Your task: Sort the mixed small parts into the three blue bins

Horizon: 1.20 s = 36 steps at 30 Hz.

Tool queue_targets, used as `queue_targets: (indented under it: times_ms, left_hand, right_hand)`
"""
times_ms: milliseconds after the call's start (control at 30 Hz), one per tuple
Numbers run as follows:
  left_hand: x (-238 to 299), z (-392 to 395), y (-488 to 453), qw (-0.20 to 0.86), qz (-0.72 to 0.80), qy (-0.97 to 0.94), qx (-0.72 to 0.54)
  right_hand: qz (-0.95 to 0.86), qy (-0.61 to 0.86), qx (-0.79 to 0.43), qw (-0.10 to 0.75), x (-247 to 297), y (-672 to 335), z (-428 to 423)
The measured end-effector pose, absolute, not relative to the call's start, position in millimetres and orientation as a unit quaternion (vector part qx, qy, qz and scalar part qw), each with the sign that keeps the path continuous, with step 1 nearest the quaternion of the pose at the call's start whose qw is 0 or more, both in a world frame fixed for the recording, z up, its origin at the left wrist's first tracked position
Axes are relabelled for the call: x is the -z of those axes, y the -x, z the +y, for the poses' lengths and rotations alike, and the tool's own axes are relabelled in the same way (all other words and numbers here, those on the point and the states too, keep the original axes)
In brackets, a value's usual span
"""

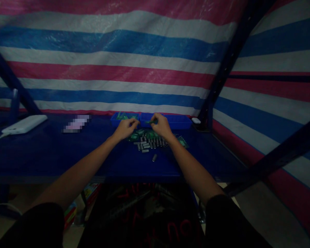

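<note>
Both my hands are over the back part of a dark blue table. My left hand [126, 128] has its fingertips pinched together near the front of a blue bin [114, 122]; whatever is in them is too small or hidden to make out. In my right hand [161, 124], thumb and fingers are closed on a thin green piece [151, 122]. Green packets [134, 135] lie under and between the hands. In front of these are several grey metal cylinders [145, 145], many side by side. A single cylinder [154, 157] lies apart, closer to me.
Green packets fill the left bin; a blue tray [182, 122] adjoins it on the right. A white power bank [26, 124] with a cable and a blurred pinkish object [76, 124] are on the left. A small white case [195, 120] sits by the right post [209, 113].
</note>
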<state>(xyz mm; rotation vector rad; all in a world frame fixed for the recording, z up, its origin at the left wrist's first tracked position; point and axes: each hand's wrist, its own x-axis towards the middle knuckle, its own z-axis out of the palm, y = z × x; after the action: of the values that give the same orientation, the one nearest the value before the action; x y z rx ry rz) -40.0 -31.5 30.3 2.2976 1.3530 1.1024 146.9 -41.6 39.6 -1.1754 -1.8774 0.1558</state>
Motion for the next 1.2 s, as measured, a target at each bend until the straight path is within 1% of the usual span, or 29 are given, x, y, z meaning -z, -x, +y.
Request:
queue_targets:
  times_ms: [67,133,200,333,433,533,667,733,800,900,1000,1067,1200]
  left_hand:
    - [-26,-31,35,0.203,0.445,-0.787,-0.375]
    - [-21,-28,31,0.294,0.428,-0.754,-0.401]
    - [-18,-24,31,0.362,0.411,-0.717,-0.432]
    - [-18,-19,37,0.419,0.385,-0.651,-0.503]
    - [-20,-17,42,0.422,0.368,-0.608,-0.563]
    - [-22,-17,44,0.400,0.341,-0.611,-0.591]
    - [-21,-18,42,0.326,0.326,-0.687,-0.562]
    - [-20,-19,40,0.291,0.332,-0.722,-0.532]
    - [-20,-20,40,0.263,0.341,-0.747,-0.507]
    - [-22,-22,42,0.238,0.357,-0.772,-0.469]
    - [-22,-24,42,0.254,0.374,-0.773,-0.446]
    - [-21,-25,41,0.283,0.366,-0.765,-0.448]
    - [-23,-26,39,0.372,0.331,-0.722,-0.479]
  right_hand:
    - [-0.751,0.468,-0.013,0.465,-37,-150,-40]
    - [-0.754,0.446,0.025,0.481,-33,-146,-42]
    - [-0.773,0.419,0.034,0.475,-29,-138,-45]
    - [-0.791,0.399,0.016,0.464,-27,-125,-51]
    - [-0.761,0.439,-0.055,0.474,-28,-123,-52]
    - [-0.700,0.485,-0.182,0.491,-30,-125,-48]
    - [-0.630,0.458,-0.379,0.499,-34,-127,-43]
    - [-0.595,0.454,-0.424,0.509,-36,-126,-42]
    - [-0.576,0.458,-0.437,0.517,-36,-126,-41]
    - [-0.578,0.461,-0.431,0.517,-32,-125,-39]
    - [-0.605,0.463,-0.382,0.524,-27,-125,-35]
    - [-0.628,0.462,-0.327,0.533,-24,-125,-34]
    - [-0.661,0.455,-0.212,0.558,-23,-127,-34]
